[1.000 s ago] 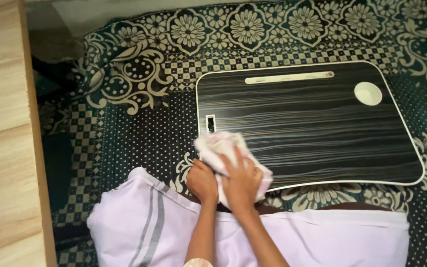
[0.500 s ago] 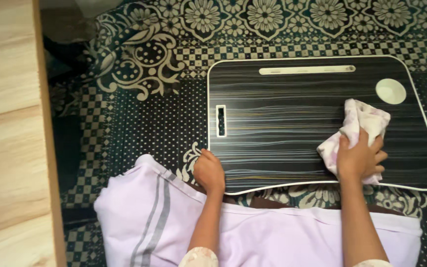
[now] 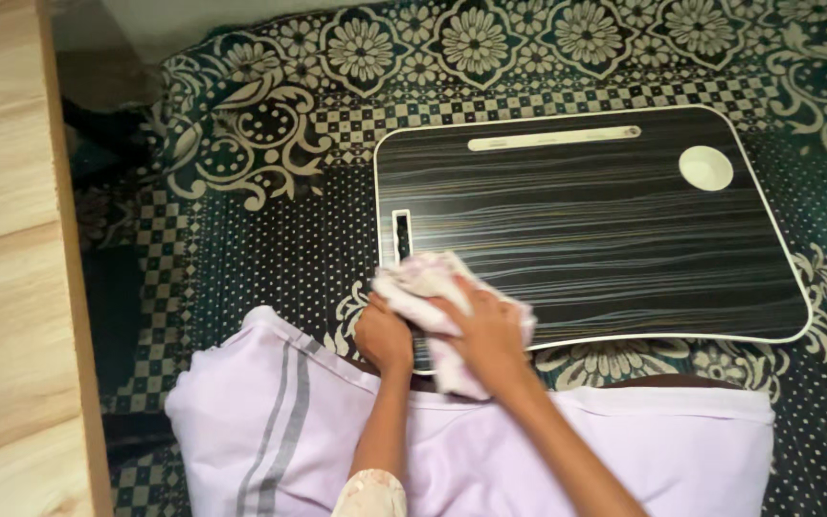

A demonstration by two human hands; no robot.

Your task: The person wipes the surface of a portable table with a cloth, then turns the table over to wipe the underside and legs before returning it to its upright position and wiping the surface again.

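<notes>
- Cloth [image 3: 433, 292], pale pink and white and crumpled, sits on the near left corner of the lap table [image 3: 624, 249]; part of it hangs over the near edge.
- I see my right hand [image 3: 485, 335] pressed flat on top of the cloth, fingers curled over it and gripping it against the tabletop.
- I see my left hand [image 3: 382, 335] just beside it at the table's near left corner, closed into a loose fist. It touches the cloth's left side, but I cannot tell whether it grips the cloth or the table edge.
- Both forearms come up from the bottom of the view, close together, over a lilac garment with grey stripes [image 3: 279, 421] that covers my lap.
- I note that the lap table is dark, with a streaked wood-grain top, a pale rim and rounded corners. It has a narrow upright slot [image 3: 401, 235] near its left edge, just above the cloth.
- A long pale groove [image 3: 554, 139] runs along the far side, and a round white recess [image 3: 705, 168] sits in the far right corner, well apart from both hands.
- Under the table lies a dark green rug with cream flowers and checks [image 3: 270, 201].
- A light wooden panel [image 3: 2, 258] fills the left edge of the view.
</notes>
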